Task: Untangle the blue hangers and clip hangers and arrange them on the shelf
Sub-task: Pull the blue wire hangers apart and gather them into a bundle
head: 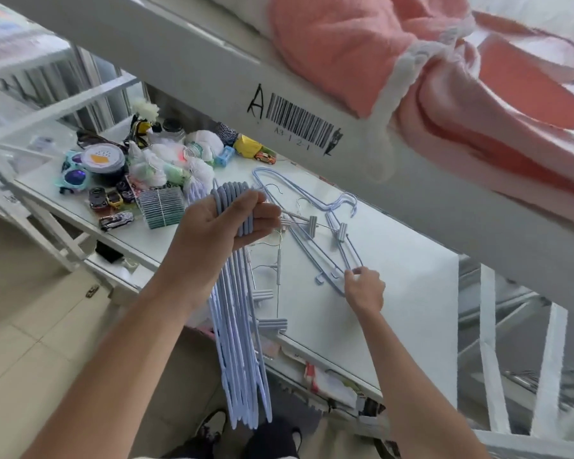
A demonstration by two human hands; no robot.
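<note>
My left hand [221,223] grips a thick bundle of blue hangers [237,332] by their hooks; the bundle hangs down past the shelf's front edge. My right hand [365,288] pinches the lower end of a blue hanger [315,246] that lies tangled with others on the white shelf [405,270]. Clip hangers [312,223] with grey-blue clips lie across that tangle. More clip hangers [269,309] lie near the shelf's front edge, beside the bundle.
Toy cars [110,200], sunglasses [72,175], a round tin [103,159], plastic bags [166,164] and a striped block [161,203] crowd the shelf's left end. A pink blanket [444,77] lies on the upper shelf overhead. Tiled floor and my shoes are below.
</note>
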